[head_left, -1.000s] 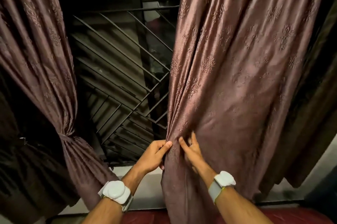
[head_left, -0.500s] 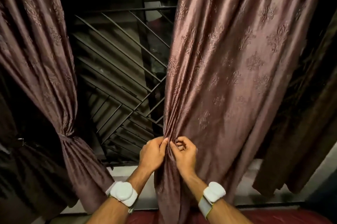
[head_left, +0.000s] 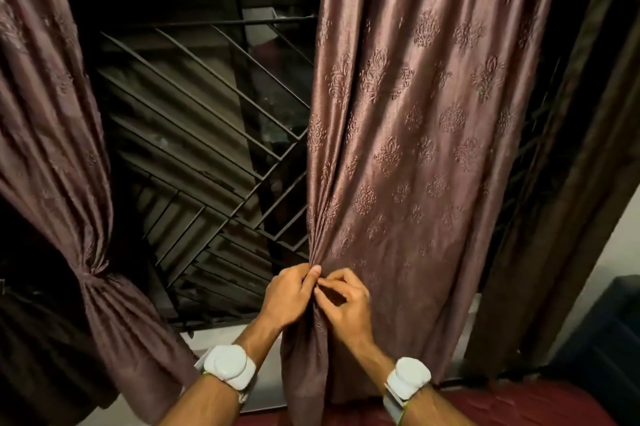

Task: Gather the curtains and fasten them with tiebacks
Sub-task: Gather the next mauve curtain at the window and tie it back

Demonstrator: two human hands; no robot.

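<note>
The right curtain [head_left: 422, 134], mauve with an embossed floral pattern, hangs loose in front of me. My left hand [head_left: 289, 295] pinches its inner edge into folds at waist height. Beside it, my right hand [head_left: 346, 304] has curled fingers that pinch the gathered pleats, and the two thumbs nearly meet. The left curtain [head_left: 52, 134] is bunched and cinched by a tieback [head_left: 90, 275] of the same fabric at the far left. No loose tieback shows for the right curtain.
Behind the gap is a dark window with a metal grille [head_left: 207, 134] of slanted bars. A darker brown curtain [head_left: 568, 217] hangs at the far right. A red surface [head_left: 519, 408] lies at the bottom edge, a white sill [head_left: 221, 335] below the grille.
My right hand went from flat fingers on the fabric to curled, pinching folds. Both hands drew closer together, and the curtain's inner edge gathered into tighter pleats.
</note>
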